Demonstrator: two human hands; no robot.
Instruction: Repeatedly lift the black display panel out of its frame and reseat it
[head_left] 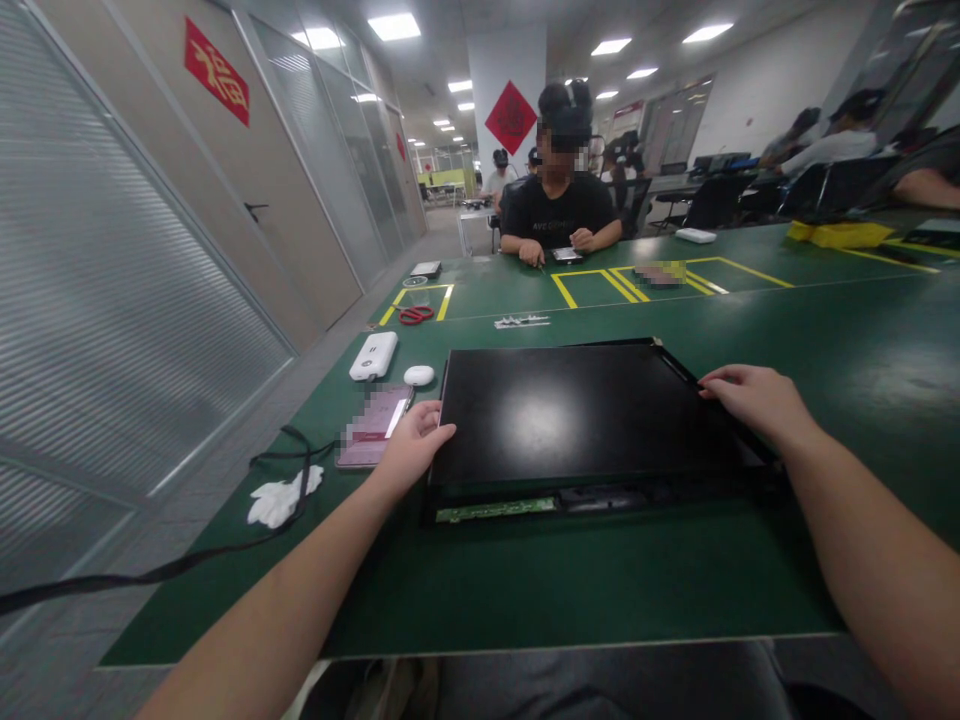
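Note:
A black display panel [555, 410] with a glossy reflection lies in front of me, sitting slightly askew over a black frame [675, 488]. Along the near side, a narrow green circuit board [495, 510] shows below the panel's edge. My left hand [415, 440] grips the panel's left edge, thumb on top and fingers around the side. At the far right, my right hand [757, 400] has thumb and fingers closed on the frame's right rim. The undersides of the panel and frame are hidden.
Left on the green table [600, 590] are a white power bank [373, 356], a white earbud case [419, 375], a pinkish pouch [371, 430], a black strap [300, 490] and crumpled white tissue [281, 500]. Red-handled scissors [416, 315] lie beyond. A person [562, 205] sits opposite.

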